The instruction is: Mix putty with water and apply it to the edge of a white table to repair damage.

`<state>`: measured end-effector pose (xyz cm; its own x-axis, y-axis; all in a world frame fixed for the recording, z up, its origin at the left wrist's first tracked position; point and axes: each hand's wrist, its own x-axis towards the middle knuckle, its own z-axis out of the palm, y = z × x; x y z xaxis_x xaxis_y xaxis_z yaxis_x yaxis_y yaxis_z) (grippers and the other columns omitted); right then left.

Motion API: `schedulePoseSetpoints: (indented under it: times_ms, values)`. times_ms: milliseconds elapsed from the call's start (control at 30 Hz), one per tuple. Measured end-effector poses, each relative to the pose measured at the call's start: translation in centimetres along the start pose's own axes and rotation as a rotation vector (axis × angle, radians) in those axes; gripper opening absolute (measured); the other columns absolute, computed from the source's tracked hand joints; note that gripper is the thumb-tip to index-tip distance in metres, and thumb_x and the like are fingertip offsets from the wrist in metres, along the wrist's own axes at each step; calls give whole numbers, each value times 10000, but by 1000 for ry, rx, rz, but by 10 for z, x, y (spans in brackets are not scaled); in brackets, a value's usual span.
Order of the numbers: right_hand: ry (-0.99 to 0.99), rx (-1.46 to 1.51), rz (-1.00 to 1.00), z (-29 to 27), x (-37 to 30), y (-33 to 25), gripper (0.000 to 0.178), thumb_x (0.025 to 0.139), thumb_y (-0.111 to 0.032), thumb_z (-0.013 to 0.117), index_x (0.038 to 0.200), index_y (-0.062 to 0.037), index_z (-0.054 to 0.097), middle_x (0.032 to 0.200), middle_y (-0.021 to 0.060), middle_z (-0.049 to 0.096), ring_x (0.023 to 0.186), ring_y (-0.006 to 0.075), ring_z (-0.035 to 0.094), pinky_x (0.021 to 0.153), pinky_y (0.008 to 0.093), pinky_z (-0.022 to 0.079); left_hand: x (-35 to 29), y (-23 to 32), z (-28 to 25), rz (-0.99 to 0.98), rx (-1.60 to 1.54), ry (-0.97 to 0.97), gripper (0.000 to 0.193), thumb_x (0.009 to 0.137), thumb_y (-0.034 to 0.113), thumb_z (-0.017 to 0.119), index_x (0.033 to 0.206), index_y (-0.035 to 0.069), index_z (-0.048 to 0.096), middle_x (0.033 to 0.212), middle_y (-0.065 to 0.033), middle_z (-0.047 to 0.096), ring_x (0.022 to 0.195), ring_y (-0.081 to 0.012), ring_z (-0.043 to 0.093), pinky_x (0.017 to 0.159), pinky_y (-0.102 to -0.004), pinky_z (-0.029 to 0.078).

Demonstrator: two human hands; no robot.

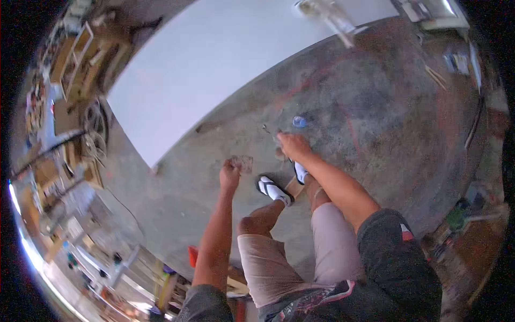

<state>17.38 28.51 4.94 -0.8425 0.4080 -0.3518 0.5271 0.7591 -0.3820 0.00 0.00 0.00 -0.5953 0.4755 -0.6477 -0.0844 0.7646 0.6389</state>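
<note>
My left hand [229,176] pinches a thin, mottled reddish-brown rectangular piece [244,163] by its near edge, above the floor and left of my feet. The picture is too blurred to tell its kind. To the right, my right hand [294,146] is closed, fingers pointing left, over my right foot. What it holds, if anything, I cannot make out. Just below it shows a small brownish roundish thing [279,154]. Beyond the hand, a small dark object [265,129] and a crumpled-looking blue and clear item [299,122] lie on the concrete.
A large white panel [214,70] spans the far left, its corner toward me. Something pale and blurred [327,19] is at its far end. Wooden shelving [80,64] and wheels [96,129] line the left. Thin wooden sticks [435,78] lie far right. A wood strip [294,189] lies between my feet.
</note>
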Motion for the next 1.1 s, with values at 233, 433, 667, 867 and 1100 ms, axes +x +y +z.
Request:
schedulePoseSetpoints:
  times_ms: [233,433,667,867,1100]
  values:
    - [-185,15,-282,-35,83,41,487,927,-215,722,1347,-60,529,1107,209,733,1030,449,706,843,540,568,36,25,57,184,58,132,345,915,227,744,1184,27,662,1029,-215,747,971,-434,718,824,-458,561]
    - [-372,65,-512,51,190,59,559,874,-241,783,1350,-70,546,1099,193,737,1024,435,711,838,543,560,111,-3,68,134,192,43,328,928,257,743,1176,60,658,1072,-187,755,1019,-430,713,858,-484,566]
    - [-587,-124,-719,43,226,70,473,868,-336,793,1217,-95,585,1141,209,715,1070,466,678,879,580,538,197,-48,50,281,392,-158,421,909,285,774,1255,89,633,1230,-182,714,1182,-408,669,961,-520,541]
    - [-299,-142,-558,-15,213,98,349,960,-318,604,1169,-39,631,1069,241,715,984,429,698,834,538,530,172,-18,45,495,651,62,488,869,236,801,1324,144,652,1261,-145,705,1184,-375,676,964,-531,560]
    - [-336,24,-449,14,211,224,415,929,-169,657,1310,-14,595,1204,241,680,1143,424,657,989,488,523,185,-51,18,695,689,-63,412,905,77,685,1314,116,644,1316,-154,680,1270,-365,633,1092,-492,502]
